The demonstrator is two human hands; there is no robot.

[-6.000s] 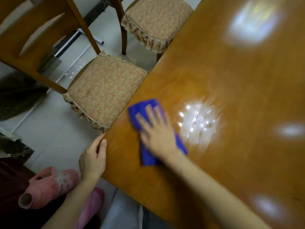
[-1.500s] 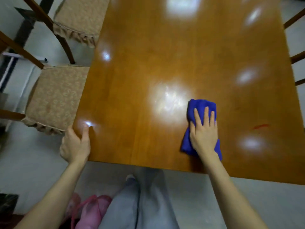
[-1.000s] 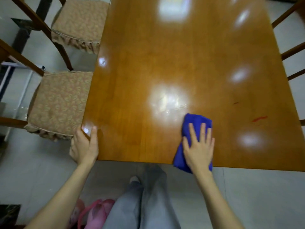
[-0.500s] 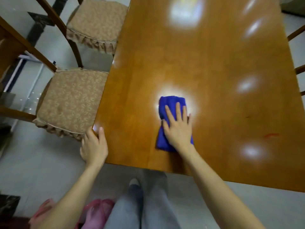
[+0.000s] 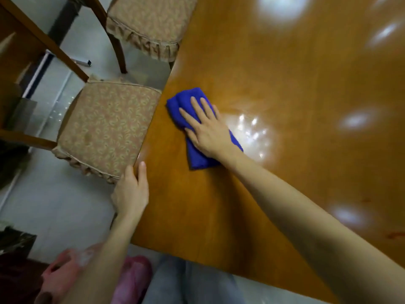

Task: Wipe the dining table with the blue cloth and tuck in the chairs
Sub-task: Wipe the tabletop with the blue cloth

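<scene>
Here the right hand (image 5: 208, 130) lies flat, fingers straight and slightly spread, pressing the folded blue cloth (image 5: 186, 99) onto the glossy orange-brown wooden dining table (image 5: 285, 73), close to its left edge. The left hand (image 5: 131, 191) rests against that edge nearer the corner, fingers straight, holding nothing. A wooden chair with a beige patterned cushion (image 5: 105, 128) stands just beside the edge, seat almost wholly out; a second cushioned chair (image 5: 149, 20) stands farther along.

Blue cloth (image 5: 192, 156); orange-brown table (image 5: 285, 73); beige leaf-patterned cushions (image 5: 105, 128); seemingly pink slippers (image 5: 131, 275).
</scene>
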